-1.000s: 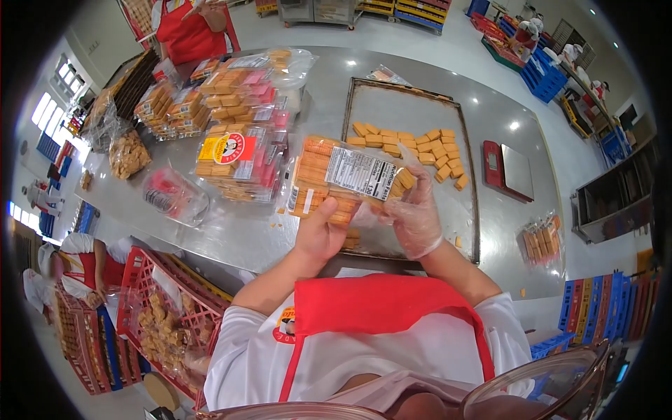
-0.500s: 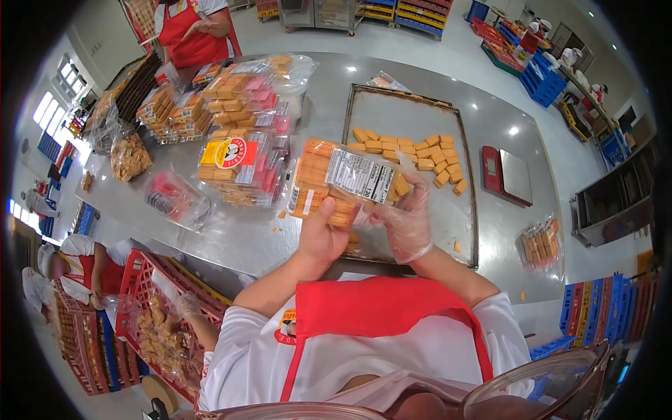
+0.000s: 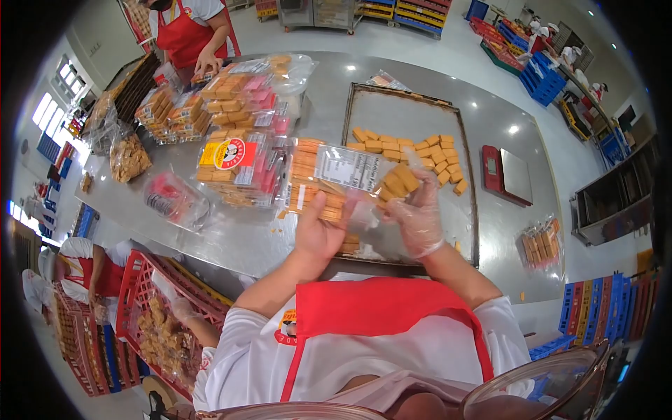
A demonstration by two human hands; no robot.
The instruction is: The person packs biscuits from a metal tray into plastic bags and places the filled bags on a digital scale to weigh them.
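My left hand (image 3: pixel 318 227), bare, is closed around a clear printed bag of biscuits (image 3: pixel 308 175), with the thumb on top. Rows of orange-brown rectangular biscuits show through the plastic beside a white label. In a clear plastic glove, my right hand (image 3: pixel 420 220) grips a small cluster of loose biscuits (image 3: pixel 397 182) by the bag's right end. Whether part of that cluster is still inside the bag mouth, I cannot tell. Under and behind both hands lies a metal baking tray (image 3: pixel 420 105) with several loose biscuits (image 3: pixel 437 157) on it.
Filled biscuit packs (image 3: pixel 231 168) are stacked to the left, near a crumpled plastic bag (image 3: pixel 175 199). A red kitchen scale (image 3: pixel 493 168) and another pack (image 3: pixel 540 246) are on the right. A co-worker (image 3: pixel 189 35) stands across the table; a red crate (image 3: pixel 140 280) is at lower left.
My right hand has shifted right and slightly down, and the biscuit cluster shows more clearly at the bag's end. The bag has tilted a little. The co-worker's hand has lowered onto the packs.
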